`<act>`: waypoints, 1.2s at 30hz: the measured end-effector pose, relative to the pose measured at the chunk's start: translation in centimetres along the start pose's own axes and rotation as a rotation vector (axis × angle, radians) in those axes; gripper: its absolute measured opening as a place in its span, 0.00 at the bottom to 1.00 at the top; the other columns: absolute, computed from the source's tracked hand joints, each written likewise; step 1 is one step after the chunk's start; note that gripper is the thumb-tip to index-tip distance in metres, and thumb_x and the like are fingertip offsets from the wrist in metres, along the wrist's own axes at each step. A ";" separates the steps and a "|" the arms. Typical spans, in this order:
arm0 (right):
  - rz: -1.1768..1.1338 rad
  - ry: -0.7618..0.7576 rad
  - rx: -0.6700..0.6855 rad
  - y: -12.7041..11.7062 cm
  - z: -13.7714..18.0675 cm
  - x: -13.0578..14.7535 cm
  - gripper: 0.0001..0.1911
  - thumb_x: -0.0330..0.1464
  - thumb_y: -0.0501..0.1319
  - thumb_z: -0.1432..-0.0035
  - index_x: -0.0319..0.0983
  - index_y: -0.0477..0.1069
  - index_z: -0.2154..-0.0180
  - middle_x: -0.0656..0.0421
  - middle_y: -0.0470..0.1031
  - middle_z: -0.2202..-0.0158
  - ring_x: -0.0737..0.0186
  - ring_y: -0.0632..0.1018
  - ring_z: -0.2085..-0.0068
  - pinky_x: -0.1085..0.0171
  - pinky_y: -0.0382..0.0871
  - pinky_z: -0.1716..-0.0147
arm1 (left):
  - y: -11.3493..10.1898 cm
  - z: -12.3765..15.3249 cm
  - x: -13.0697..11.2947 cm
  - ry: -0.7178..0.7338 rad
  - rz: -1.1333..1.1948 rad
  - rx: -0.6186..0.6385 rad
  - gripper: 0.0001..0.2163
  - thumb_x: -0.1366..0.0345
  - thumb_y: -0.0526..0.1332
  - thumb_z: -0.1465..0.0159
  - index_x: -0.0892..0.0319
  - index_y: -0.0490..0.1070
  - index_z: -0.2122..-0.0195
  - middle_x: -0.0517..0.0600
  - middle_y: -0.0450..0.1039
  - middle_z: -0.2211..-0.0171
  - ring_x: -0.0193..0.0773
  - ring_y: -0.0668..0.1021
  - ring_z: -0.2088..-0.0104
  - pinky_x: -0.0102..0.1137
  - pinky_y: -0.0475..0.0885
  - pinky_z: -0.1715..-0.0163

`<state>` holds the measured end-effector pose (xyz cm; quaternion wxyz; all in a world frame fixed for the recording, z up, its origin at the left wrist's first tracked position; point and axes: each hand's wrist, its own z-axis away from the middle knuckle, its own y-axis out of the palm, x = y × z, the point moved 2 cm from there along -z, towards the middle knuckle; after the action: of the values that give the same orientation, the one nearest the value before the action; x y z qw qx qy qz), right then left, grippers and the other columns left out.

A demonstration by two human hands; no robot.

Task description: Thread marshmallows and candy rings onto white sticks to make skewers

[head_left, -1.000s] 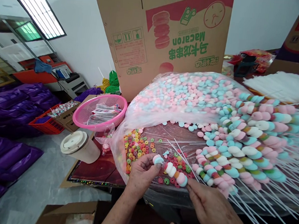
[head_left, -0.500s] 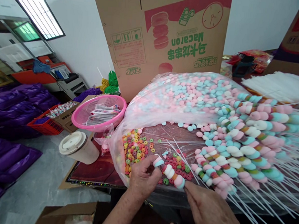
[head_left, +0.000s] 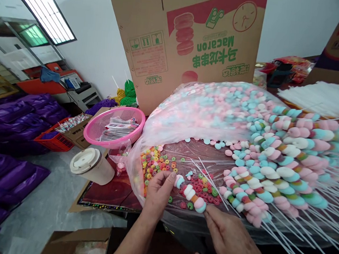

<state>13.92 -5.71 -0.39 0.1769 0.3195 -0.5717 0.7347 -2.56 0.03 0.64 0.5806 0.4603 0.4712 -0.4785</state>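
My right hand pinches the stick of a candy skewer strung with pink, white, orange and blue pieces. My left hand has its fingers closed around the pink-and-blue piece at the skewer's tip. Both hands hover over a clear plastic sheet scattered with small coloured candy rings. To the right lies a heap of finished skewers with white sticks fanning outward. Behind it is a clear bag of pink and blue marshmallow discs.
A pink basket holding printed wrappers stands at the left, with a lidded paper cup in front of it. An upside-down "Macaron" cardboard box rises behind. Purple bags fill the floor at left. White sticks lie at far right.
The pink-and-blue piece in my left hand has been pushed onto the skewer tip against the other pieces. Both hands shifted slightly left and down.
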 end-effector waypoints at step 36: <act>0.245 0.074 0.026 0.2 -2.0 3.5 0.15 0.24 0.48 0.47 0.37 0.69 0.60 0.52 0.76 0.64 0.57 0.76 0.64 0.65 0.63 0.69 | 5.6 -1.0 1.2 -0.214 0.553 -0.215 0.06 0.66 0.55 0.46 0.58 0.58 0.78 0.39 0.59 0.88 0.27 0.62 0.90 0.23 0.61 0.86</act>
<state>10.73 -4.25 1.52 0.1028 0.2222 -0.5900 0.7694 2.98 1.49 -0.17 0.7804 0.4538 0.3124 -0.2957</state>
